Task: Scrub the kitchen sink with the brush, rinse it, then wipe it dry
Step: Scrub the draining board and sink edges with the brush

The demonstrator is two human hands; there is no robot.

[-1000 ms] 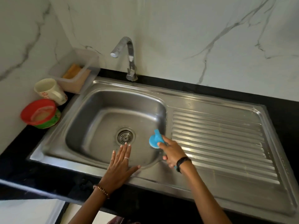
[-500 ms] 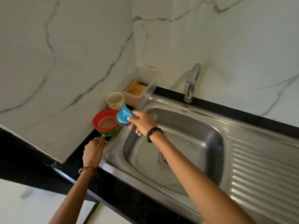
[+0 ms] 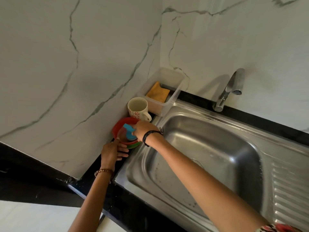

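The right hand (image 3: 142, 129) pinches the blue brush (image 3: 129, 133) with curled fingers and holds it down inside the red bowl (image 3: 120, 126). The red bowl sits on something green (image 3: 134, 145), and both are on the black surface (image 3: 107, 186) just left of the sink (image 3: 209, 148). The left hand (image 3: 112, 152) is at the near edge of the red bowl. Its thumb side touches the rim, and its fingers point toward the sink and lie fairly straight on the black surface. I cannot tell if it really grips the bowl.

The right arm reaches across the near left corner of the sink. There is a dark band (image 3: 149, 135) on that wrist. The left wrist has a bead bracelet (image 3: 104, 172).

The sink is shiny metal with small water drops on its bottom. Part of the drain (image 3: 196, 161) peeks out behind the right arm. The ridged draining part (image 3: 291, 190) is on the sink's right side. The tap (image 3: 229, 88) stands behind the sink, at the wall.

Behind the red bowl, away from the sink's near edge, is a cream mug (image 3: 138, 108) with little red flowers. Just behind the mug is a clear plastic box (image 3: 167, 91) with an orange cloth (image 3: 158, 92) in it. The box is beside the sink's far left corner. The wall (image 3: 83, 56) is white with grey lines.
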